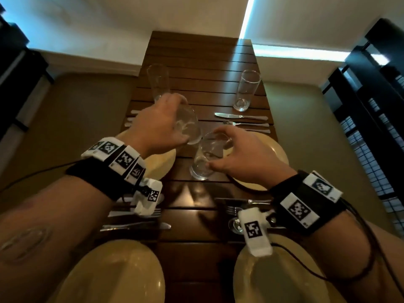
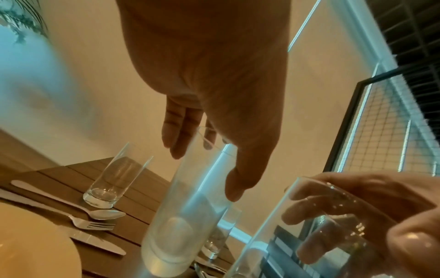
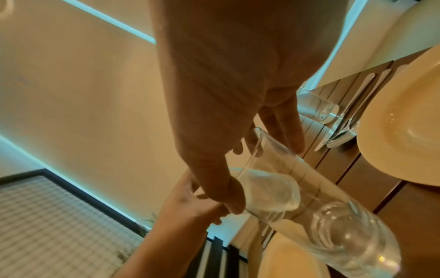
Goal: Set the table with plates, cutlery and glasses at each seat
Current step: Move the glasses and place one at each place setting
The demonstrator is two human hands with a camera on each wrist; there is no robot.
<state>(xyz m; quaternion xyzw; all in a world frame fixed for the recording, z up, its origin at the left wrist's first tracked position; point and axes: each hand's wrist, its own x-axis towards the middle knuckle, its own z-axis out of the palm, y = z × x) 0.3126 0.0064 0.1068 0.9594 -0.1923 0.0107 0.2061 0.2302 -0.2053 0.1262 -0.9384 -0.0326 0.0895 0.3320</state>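
My left hand (image 1: 175, 119) grips a clear tall glass (image 1: 189, 127) near its rim and holds it tilted above the middle of the dark slatted table (image 1: 196, 57). Beside it my right hand (image 1: 218, 150) grips a second glass (image 1: 204, 162) by the rim, about upright, its base low over the table. In the left wrist view the left hand (image 2: 204, 173) pinches its glass (image 2: 185, 216) between fingers and thumb. The right wrist view shows the right hand (image 3: 265, 176) round its own glass (image 3: 333, 225). Two more glasses (image 1: 158, 82) (image 1: 246, 90) stand at the far seats.
Cream plates lie at the near left (image 1: 113, 274), near right (image 1: 284, 276), far left (image 1: 159, 165) and far right (image 1: 271, 149). Beside each plate lie a knife, a fork and a spoon, for example the far right knife (image 1: 238, 116). Dark window frames (image 1: 371, 106) stand on the right.
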